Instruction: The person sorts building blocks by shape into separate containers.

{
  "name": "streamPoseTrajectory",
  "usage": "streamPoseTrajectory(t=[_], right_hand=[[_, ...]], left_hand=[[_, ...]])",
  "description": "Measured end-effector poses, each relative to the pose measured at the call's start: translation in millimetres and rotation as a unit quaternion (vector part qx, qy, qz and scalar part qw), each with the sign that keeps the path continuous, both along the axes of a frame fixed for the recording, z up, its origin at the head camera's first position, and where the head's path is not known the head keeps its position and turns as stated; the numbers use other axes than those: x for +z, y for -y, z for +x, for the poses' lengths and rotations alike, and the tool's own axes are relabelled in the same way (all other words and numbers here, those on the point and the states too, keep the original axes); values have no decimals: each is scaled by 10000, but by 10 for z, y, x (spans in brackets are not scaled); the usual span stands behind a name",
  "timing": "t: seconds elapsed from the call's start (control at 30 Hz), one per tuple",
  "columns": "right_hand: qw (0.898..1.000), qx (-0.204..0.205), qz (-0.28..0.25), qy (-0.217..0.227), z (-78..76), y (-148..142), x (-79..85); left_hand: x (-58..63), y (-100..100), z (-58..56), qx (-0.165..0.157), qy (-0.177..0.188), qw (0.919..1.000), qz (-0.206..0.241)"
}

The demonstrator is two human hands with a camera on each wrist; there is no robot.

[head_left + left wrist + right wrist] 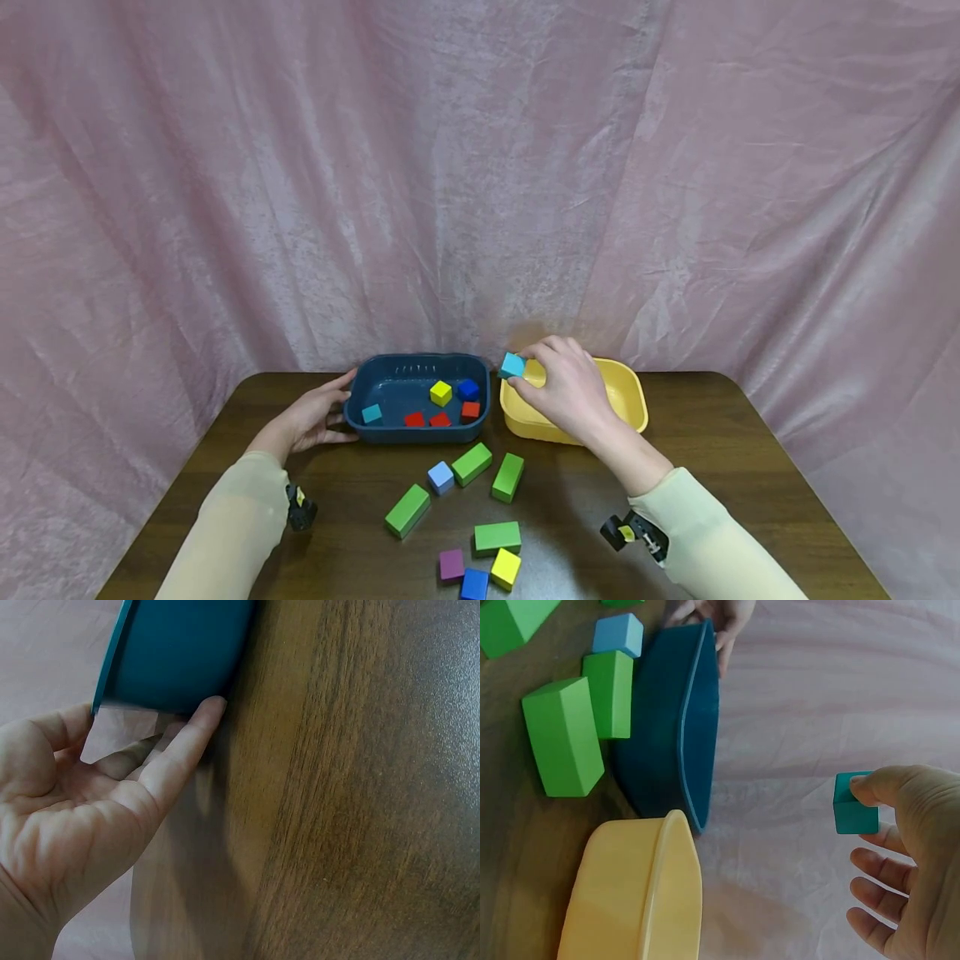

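Note:
Over the left edge of the yellow tub (630, 396), my right hand (570, 387) pinches a teal cube (512, 366) between thumb and index finger. The right wrist view shows the same cube (856, 814) held above the rims, the other fingers loosely bent. My left hand (311, 417) is spread against the left end of the dark blue tub (420, 435). One straight finger (184, 746) touches its lower wall in the left wrist view. Inside the blue tub lie another teal cube (372, 414), a yellow cube (441, 393), a blue cube (468, 390) and several red blocks (470, 411).
In front of the tubs, several green blocks (408, 510) lie on the wooden table (337, 517) around a light blue cube (441, 477). Nearer sit a purple cube (452, 566), a blue cube (474, 585) and a yellow cube (506, 569). A pink curtain (450, 183) hangs behind the table.

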State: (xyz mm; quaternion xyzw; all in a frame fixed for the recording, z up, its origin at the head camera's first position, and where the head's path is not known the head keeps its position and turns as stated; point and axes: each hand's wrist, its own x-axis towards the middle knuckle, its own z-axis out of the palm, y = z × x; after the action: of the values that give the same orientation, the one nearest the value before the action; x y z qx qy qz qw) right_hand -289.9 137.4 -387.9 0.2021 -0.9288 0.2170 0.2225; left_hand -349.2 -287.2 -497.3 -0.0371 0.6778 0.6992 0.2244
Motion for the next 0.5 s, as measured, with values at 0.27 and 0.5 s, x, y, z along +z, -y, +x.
streamPoseTrajectory(t=[0.27,0.5], right_hand=[[9999,-24,42,113,-81,158,6],[9997,-34,116,224,-134,271,0]], left_hand=[[2,-2,9,8,-14,10000,-52],[-18,3,-6,21,11,10000,-22]])
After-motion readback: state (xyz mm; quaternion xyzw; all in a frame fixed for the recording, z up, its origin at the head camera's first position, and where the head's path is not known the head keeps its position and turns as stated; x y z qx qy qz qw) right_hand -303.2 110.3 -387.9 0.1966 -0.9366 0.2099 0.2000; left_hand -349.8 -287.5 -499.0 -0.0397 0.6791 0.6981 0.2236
